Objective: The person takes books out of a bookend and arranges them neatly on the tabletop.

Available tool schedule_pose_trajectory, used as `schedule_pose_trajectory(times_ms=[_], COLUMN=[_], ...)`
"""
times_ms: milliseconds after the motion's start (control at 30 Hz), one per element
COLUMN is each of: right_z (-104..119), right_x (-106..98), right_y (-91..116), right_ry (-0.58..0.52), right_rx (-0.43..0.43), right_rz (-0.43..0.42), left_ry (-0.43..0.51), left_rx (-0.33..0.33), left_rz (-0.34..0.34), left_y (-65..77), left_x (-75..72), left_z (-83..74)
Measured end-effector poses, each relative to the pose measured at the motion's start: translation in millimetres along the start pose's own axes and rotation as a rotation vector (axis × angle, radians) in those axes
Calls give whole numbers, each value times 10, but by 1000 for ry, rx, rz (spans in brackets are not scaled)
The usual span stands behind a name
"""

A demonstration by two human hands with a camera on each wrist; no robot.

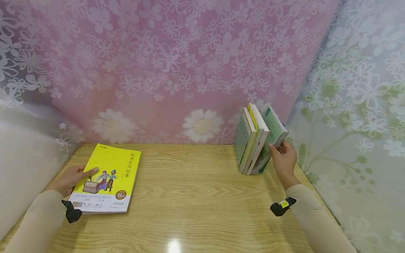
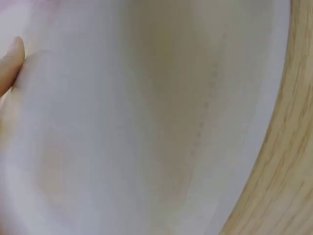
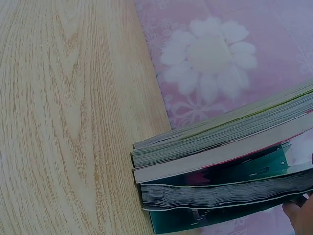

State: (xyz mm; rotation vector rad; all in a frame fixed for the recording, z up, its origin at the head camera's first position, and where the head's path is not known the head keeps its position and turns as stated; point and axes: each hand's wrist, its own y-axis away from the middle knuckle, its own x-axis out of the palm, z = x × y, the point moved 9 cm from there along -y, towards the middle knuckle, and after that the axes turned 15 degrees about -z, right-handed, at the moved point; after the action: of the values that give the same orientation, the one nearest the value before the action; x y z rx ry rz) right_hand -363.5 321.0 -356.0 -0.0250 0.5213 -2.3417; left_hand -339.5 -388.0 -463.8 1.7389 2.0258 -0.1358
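Observation:
My left hand point(image 1: 71, 179) grips a yellow paperback book point(image 1: 117, 165) by its left edge, thumb on the illustrated cover and the other fingers out of sight beneath. In the left wrist view, white pages point(image 2: 161, 122) fill most of the picture, blurred, with a thumb tip at the left. At the right, my right hand point(image 1: 284, 160) holds a green-covered book point(image 1: 273, 126) that leans at the end of a row of upright books point(image 1: 257, 140). The right wrist view shows this book's page edges point(image 3: 225, 193) below the others, with part of my right hand point(image 3: 299, 215) at the corner.
The books stand on a wood-grain table point(image 1: 190, 196) near its back edge. Behind them hangs a pink floral curtain point(image 1: 177, 70); a pale floral one point(image 1: 357, 123) hangs on the right. A green dotted panel point(image 1: 241, 140) faces outward at the row's left end.

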Motion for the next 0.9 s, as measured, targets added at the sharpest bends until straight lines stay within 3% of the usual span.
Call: schedule_pose_trajectory(times_ms=[133,367,533,733,900], right_z=[33,66,51,21,5], right_x=[-7,-30,-24,-37,-37], right_y=[33,56,40,40,50], right_ry=[23,28,47,106,122], right_rx=[-30,-61,-55,-40,-46], right_rz=[-2,-19,-19,-18,-21], left_ry=[-147,-332,-321,-296,-260], left_rx=[27,33,46,53,-1], left_rz=[-60,-78,-57,-108,-143], left_y=[-81,-191,-196,-178,-151], left_x=[-24,-57,-86,-114,-115], left_z=[87,162,133,143,204])
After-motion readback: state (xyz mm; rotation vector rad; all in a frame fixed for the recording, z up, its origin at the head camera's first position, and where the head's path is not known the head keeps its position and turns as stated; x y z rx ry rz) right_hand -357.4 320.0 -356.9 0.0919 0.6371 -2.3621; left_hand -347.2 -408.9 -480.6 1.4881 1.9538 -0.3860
